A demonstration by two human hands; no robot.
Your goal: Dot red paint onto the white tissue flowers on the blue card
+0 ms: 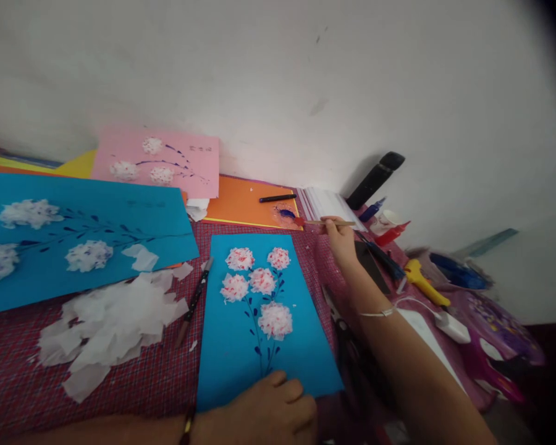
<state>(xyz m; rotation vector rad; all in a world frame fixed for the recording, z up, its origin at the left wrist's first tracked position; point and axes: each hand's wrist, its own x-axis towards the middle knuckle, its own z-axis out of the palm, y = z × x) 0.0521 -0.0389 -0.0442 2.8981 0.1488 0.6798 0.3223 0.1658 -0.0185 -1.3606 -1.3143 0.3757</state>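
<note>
My right hand (339,240) pinches a thin wooden paintbrush (324,223) held out level to the left. Its bristle end is at a dab of red paint (299,221) beside dark blue paint (286,213) on an orange sheet (241,201). My left hand (271,411), knuckles up and fingers curled, rests on the near edge of a blue sheet (227,377). On that sheet are several puffy white flowers (262,281) tinged red, with dark blue painted stems and leaves (254,327). The underside of the left fingers is hidden.
Torn white tissue pieces (120,321) lie left, beside a dark pen (197,303). Another blue flower picture (97,204) and a pink one (199,164) lie behind. Paint bottles (391,233), a white cup (389,219), a yellow-handled tool (426,283) and black scissors (347,334) are right.
</note>
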